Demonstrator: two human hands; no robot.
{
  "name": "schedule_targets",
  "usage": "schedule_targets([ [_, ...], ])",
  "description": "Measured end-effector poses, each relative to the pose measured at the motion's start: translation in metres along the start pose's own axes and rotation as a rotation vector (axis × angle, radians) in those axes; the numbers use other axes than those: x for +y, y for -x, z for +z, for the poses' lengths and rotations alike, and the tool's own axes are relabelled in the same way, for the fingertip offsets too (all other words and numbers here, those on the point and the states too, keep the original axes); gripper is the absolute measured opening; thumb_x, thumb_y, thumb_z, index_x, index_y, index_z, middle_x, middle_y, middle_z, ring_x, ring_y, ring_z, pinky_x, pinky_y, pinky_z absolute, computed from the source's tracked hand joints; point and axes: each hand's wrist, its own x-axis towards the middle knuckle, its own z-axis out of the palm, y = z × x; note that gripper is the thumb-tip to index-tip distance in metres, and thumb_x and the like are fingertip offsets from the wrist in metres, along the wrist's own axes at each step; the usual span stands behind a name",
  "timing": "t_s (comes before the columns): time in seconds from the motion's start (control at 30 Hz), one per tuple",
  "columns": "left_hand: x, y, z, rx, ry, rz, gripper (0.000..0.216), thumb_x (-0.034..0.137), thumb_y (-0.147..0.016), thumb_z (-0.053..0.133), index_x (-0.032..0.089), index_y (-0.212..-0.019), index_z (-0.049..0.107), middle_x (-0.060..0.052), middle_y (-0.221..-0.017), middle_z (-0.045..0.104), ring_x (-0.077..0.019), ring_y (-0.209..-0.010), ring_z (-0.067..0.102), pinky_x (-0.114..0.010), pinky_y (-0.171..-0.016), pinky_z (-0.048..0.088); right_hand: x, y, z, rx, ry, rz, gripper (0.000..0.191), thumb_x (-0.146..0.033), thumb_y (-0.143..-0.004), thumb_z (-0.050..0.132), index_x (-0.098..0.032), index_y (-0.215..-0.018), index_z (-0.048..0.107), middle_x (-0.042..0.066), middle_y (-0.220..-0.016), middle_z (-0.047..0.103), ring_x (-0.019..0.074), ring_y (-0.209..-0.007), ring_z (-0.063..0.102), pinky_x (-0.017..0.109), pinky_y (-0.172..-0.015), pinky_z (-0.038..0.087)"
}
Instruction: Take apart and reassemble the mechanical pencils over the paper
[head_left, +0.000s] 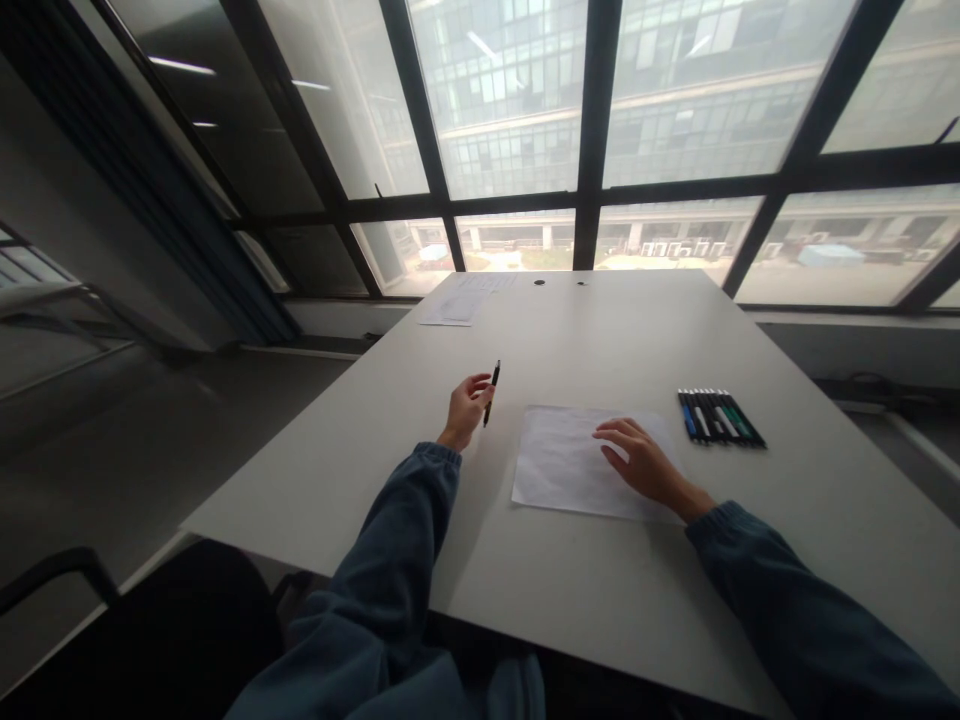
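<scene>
My left hand (468, 408) holds a black pen (492, 393) between thumb and fingers, with the pen close to upright above the table. To its right a white sheet of paper (559, 460) lies on the table. Over the right part of that sheet is my right hand (637, 460), fingers apart and nothing in them; whether it touches the paper I cannot tell. Right of the sheet, several pens (720, 417) lie side by side in a row, mostly black, with blue, white and green parts.
The white table (600, 340) reaches towards the large windows. Printed sheets (454, 305) lie at its far left corner. Two small dark round things, one of them a disc (539, 282), are near the far edge. A black chair (187, 630) stands at the near left.
</scene>
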Motion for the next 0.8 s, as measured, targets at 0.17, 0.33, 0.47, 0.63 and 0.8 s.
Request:
schedule_targets([
  [0.17,0.021,0.041,0.049,-0.231,0.313,-0.080,0.053,0.031,-0.078,0.071,0.024,-0.127,0.054,-0.003,-0.098,0.057,-0.0113,-0.077,0.060,-0.026,-0.068,0.055,-0.010,-0.002,-0.005,0.014,-0.058,0.017,0.022,-0.021,-0.094,0.054,-0.025,-0.112,0.065,0.008,-0.107,0.066,0.0241,-0.102,0.060,0.043,-0.090,0.052],
  [0.33,0.028,0.077,0.085,-0.343,0.468,-0.152,0.062,0.026,-0.078,0.071,0.031,-0.131,0.040,0.001,-0.095,0.053,-0.0106,-0.075,0.060,-0.033,-0.070,0.059,-0.020,-0.002,-0.004,-0.051,-0.154,0.050,0.045,-0.035,-0.083,0.072,-0.026,-0.125,0.059,0.007,-0.103,0.068,0.0214,-0.089,0.064,0.037,-0.079,0.055],
  [0.47,0.025,0.085,0.096,-0.324,0.512,-0.168,0.052,0.028,-0.078,0.072,0.029,-0.116,0.036,0.003,-0.099,0.053,-0.0124,-0.080,0.065,-0.042,-0.078,0.059,-0.023,-0.002,0.002,-0.020,-0.303,0.107,0.041,-0.036,-0.083,0.072,-0.024,-0.120,0.061,0.002,-0.084,0.068,0.0154,-0.068,0.061,0.030,-0.065,0.053],
  [0.63,0.015,0.078,0.095,-0.243,0.483,-0.190,0.053,0.034,-0.076,0.075,0.028,-0.108,0.033,0.003,-0.099,0.056,-0.0152,-0.086,0.069,-0.041,-0.083,0.058,-0.024,-0.003,0.005,0.125,-0.343,0.213,0.016,-0.034,-0.089,0.060,-0.021,-0.094,0.068,0.004,-0.079,0.069,0.0168,-0.068,0.062,0.031,-0.065,0.053],
  [0.8,0.009,0.078,0.095,-0.261,0.459,-0.223,0.051,0.038,-0.077,0.075,0.028,-0.108,0.036,0.001,-0.096,0.061,-0.0169,-0.086,0.071,-0.038,-0.082,0.058,-0.025,-0.006,0.004,0.178,-0.370,0.243,0.020,-0.038,-0.086,0.064,-0.022,-0.095,0.070,0.005,-0.083,0.070,0.0193,-0.074,0.064,0.032,-0.066,0.054],
])
